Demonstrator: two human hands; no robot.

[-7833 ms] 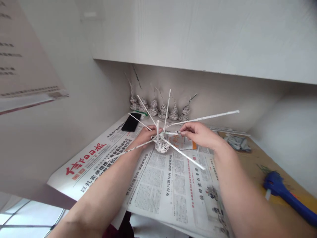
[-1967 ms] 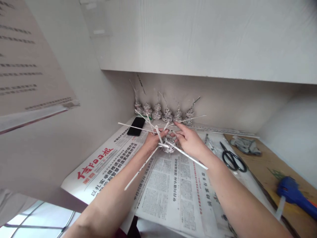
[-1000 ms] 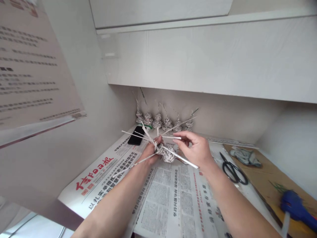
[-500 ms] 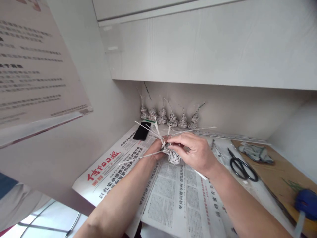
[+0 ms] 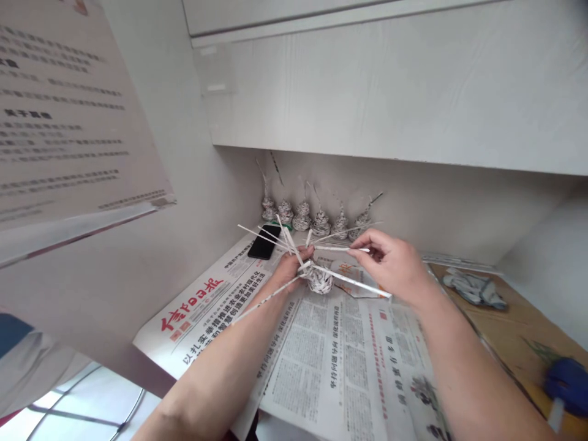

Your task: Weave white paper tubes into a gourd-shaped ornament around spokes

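Above the newspaper, my left hand (image 5: 294, 264) grips a small woven paper piece (image 5: 320, 280) from its left and far side; part of those fingers is hidden behind it. Rolled paper strips fan out from the piece in several directions. My right hand (image 5: 386, 260), to the right of the piece, pinches the end of one paper strip (image 5: 335, 248) between thumb and fingertips, and the strip stretches sideways towards my left hand. Another white strip (image 5: 361, 283) sticks out to the lower right, below my right fingers, untouched.
Several woven gourd-shaped pieces (image 5: 320, 225) line the back wall. A black phone (image 5: 265, 242) lies on the newspaper (image 5: 312, 361). At right, a crumpled cloth (image 5: 475, 288) and a blue-headed tool (image 5: 567, 386) rest on cardboard (image 5: 509, 331). A cabinet (image 5: 367, 92) overhangs the back.
My right hand has moved away from the woven piece to the right, drawing a strip out straight. My right arm now covers the black scissors. My left hand keeps hold of the piece.
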